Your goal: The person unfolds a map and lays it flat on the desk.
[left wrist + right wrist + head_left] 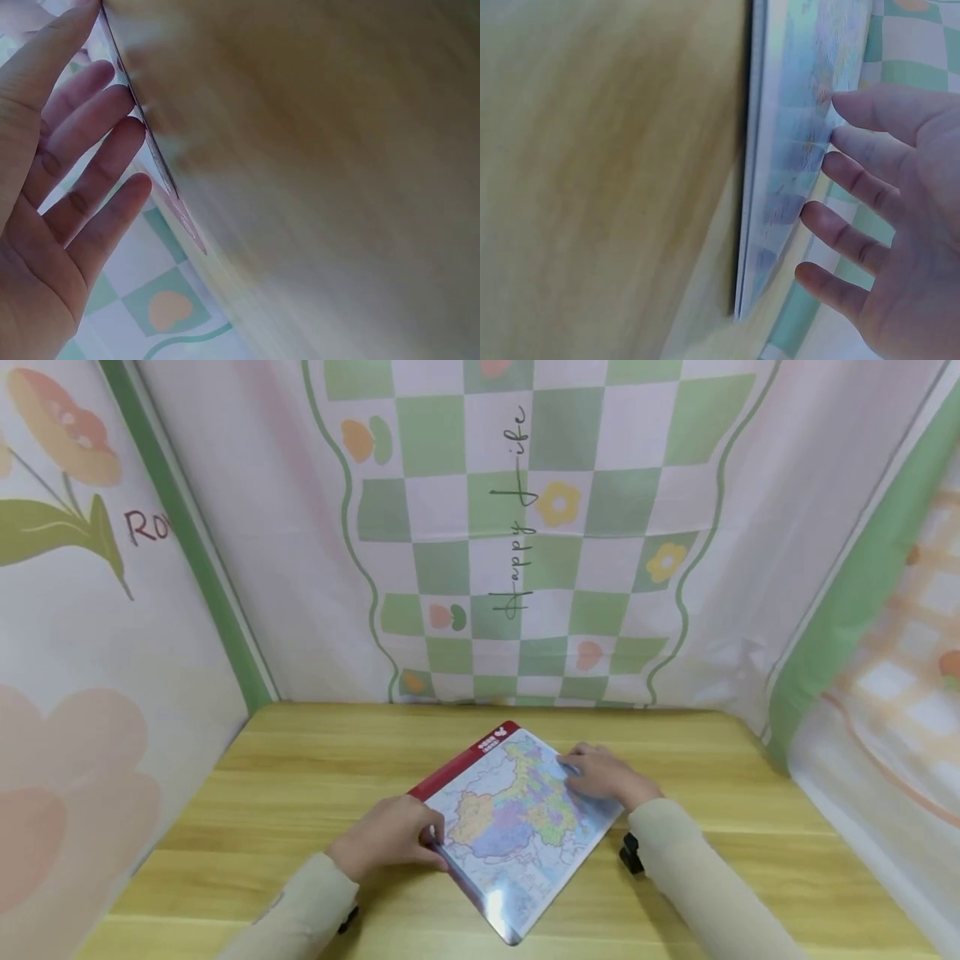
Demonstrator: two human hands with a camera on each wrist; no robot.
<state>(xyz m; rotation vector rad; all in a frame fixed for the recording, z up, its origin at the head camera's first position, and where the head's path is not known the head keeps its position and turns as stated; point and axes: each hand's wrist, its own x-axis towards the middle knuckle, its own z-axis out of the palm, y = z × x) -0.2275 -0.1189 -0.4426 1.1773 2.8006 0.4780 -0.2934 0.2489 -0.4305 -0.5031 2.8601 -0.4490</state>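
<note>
A flat rectangular map board [510,810] with a red header strip lies diagonally on the wooden table. It shows a map in coloured patches, and its surface is glossy. At its left edge is my left hand [397,837], the thumb and fingertips touching the border. In the left wrist view that hand's fingers [97,161] are spread and only slightly bent beside the board's thin edge. My right hand [606,774] rests its fingertips at the upper right edge. The right wrist view shows its extended fingers [847,236] against the map face, where the board's edge looks layered.
The wooden table [315,752] runs back to a hanging cloth [442,435] with green and white checks. Patterned cloths also hang at the left and right sides. Dark wrist straps [632,853] show by the sleeves.
</note>
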